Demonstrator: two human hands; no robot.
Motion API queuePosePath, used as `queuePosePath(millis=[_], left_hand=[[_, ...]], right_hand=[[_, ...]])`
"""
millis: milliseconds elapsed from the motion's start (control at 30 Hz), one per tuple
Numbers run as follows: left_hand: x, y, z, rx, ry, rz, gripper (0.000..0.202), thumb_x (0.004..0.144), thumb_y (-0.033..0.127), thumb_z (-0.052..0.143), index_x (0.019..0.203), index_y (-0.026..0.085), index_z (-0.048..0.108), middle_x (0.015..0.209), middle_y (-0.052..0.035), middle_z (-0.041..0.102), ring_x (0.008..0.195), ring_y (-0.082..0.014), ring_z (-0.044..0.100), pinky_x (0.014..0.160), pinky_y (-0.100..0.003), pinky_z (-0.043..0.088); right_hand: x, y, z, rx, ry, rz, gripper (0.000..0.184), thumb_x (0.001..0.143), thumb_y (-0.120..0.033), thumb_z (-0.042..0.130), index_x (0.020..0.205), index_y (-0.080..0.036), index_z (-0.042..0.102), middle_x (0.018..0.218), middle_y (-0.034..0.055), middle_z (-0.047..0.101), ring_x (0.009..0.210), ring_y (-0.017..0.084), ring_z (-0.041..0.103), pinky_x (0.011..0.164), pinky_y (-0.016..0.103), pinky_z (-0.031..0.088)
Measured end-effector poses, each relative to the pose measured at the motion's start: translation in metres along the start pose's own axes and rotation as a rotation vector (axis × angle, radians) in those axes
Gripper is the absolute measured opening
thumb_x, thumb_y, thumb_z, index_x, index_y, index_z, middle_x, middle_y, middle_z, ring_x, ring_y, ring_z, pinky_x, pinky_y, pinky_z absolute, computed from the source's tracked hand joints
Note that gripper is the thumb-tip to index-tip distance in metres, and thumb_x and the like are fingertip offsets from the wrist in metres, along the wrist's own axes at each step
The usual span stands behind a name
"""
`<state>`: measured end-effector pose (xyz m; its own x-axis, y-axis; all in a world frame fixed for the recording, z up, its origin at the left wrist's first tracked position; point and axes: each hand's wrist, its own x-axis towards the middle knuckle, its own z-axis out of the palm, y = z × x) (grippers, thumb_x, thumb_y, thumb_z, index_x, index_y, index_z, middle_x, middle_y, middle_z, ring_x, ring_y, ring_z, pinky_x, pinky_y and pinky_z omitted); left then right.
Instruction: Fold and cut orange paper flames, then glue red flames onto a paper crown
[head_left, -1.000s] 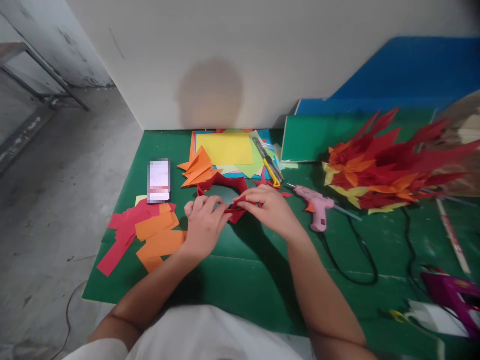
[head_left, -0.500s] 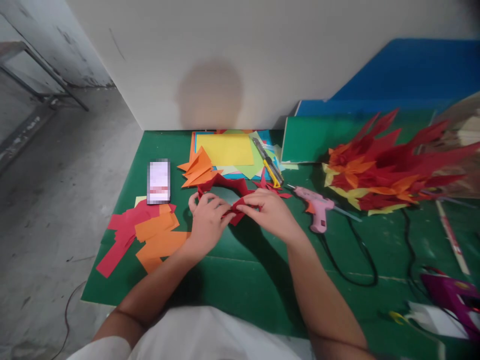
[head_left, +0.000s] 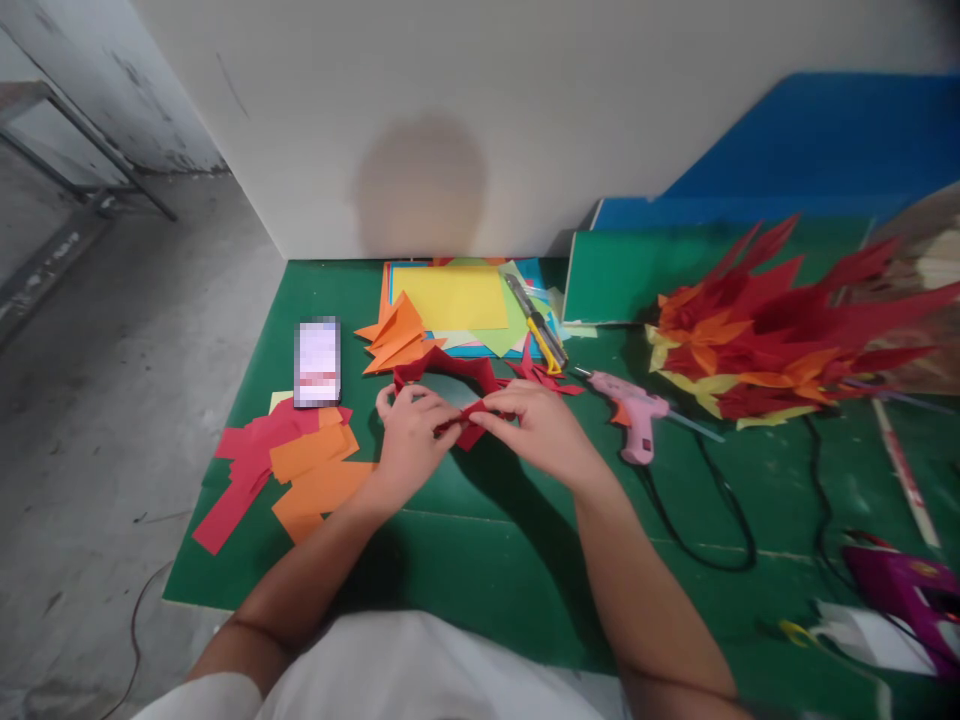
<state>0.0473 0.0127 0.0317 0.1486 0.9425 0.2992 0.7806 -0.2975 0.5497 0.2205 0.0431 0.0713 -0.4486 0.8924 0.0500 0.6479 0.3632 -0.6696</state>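
Note:
Both my hands hold a red folded paper band (head_left: 454, 362), curved into a ring shape above the table. My left hand (head_left: 416, 435) is closed on its near left part, and my right hand (head_left: 536, 425) pinches the near right part. The fingertips of the two hands almost meet at the band's front, where a red flap hangs down. Behind the band lie folded orange paper pieces (head_left: 397, 335) and red pointed paper pieces (head_left: 544, 375). To the right of my right hand rests a pink glue gun (head_left: 634, 410) with a glue stick in its back.
Red strips (head_left: 240, 500) and orange strips (head_left: 315, 460) of paper lie left, below a phone (head_left: 317, 362). A box cutter (head_left: 536, 325) rests on coloured sheets (head_left: 450, 298). A large red-orange paper flame piece (head_left: 780, 340) stands right. The glue gun's black cord (head_left: 750, 555) loops over the green table (head_left: 487, 590).
Almost nothing differs. My fingers shift slightly at the front of the red paper band, and both hands keep hold of it.

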Motion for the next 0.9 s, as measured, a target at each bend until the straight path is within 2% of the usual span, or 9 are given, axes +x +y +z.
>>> queuePosePath(millis=[133,233,433,700,900], left_hand=[[0.002,-0.003,-0.003,-0.009,0.011,-0.008,0.009,0.081,0.029,0.066,0.074,0.027,0.072,0.083,0.0002,0.073,0.095,-0.0226,0.058,0.099,-0.053,0.025],[0.003,-0.004,-0.005,-0.010,-0.003,-0.027,0.009,0.079,0.030,0.068,0.072,0.027,0.072,0.084,-0.0009,0.073,0.095,-0.0232,0.059,0.099,-0.053,0.026],[0.003,-0.003,-0.009,-0.022,-0.049,-0.037,0.005,0.077,0.029,0.070,0.073,0.027,0.072,0.084,-0.0016,0.073,0.094,-0.0230,0.059,0.099,-0.054,0.026],[0.002,-0.007,-0.009,0.008,-0.054,-0.026,0.010,0.078,0.028,0.068,0.069,0.025,0.070,0.082,-0.0012,0.072,0.094,-0.0227,0.059,0.100,-0.054,0.025],[0.004,-0.007,-0.009,-0.001,-0.076,-0.027,0.010,0.077,0.023,0.067,0.068,0.022,0.067,0.081,-0.0006,0.072,0.095,-0.0221,0.061,0.101,-0.054,0.024]], right_hand=[[-0.001,-0.001,0.000,0.001,0.005,0.017,0.022,0.083,-0.028,0.061,0.101,-0.022,0.073,0.075,0.0043,0.070,0.071,0.019,0.056,0.064,0.030,0.042],[0.000,-0.001,0.003,-0.015,0.009,-0.008,0.021,0.081,-0.026,0.064,0.099,-0.023,0.072,0.081,0.0049,0.071,0.075,0.020,0.058,0.067,0.032,0.044],[0.001,-0.003,0.013,-0.131,0.067,-0.030,0.015,0.079,-0.020,0.064,0.092,-0.024,0.071,0.077,0.0042,0.068,0.077,0.021,0.058,0.073,0.034,0.041],[-0.001,-0.010,0.023,-0.162,0.099,-0.019,0.040,0.077,-0.011,0.056,0.115,-0.022,0.060,0.082,0.0058,0.067,0.081,0.023,0.057,0.078,0.036,0.039],[-0.002,-0.014,0.027,-0.179,0.108,-0.034,0.041,0.079,-0.010,0.051,0.118,-0.021,0.055,0.084,0.0066,0.066,0.083,0.024,0.058,0.079,0.037,0.039]])
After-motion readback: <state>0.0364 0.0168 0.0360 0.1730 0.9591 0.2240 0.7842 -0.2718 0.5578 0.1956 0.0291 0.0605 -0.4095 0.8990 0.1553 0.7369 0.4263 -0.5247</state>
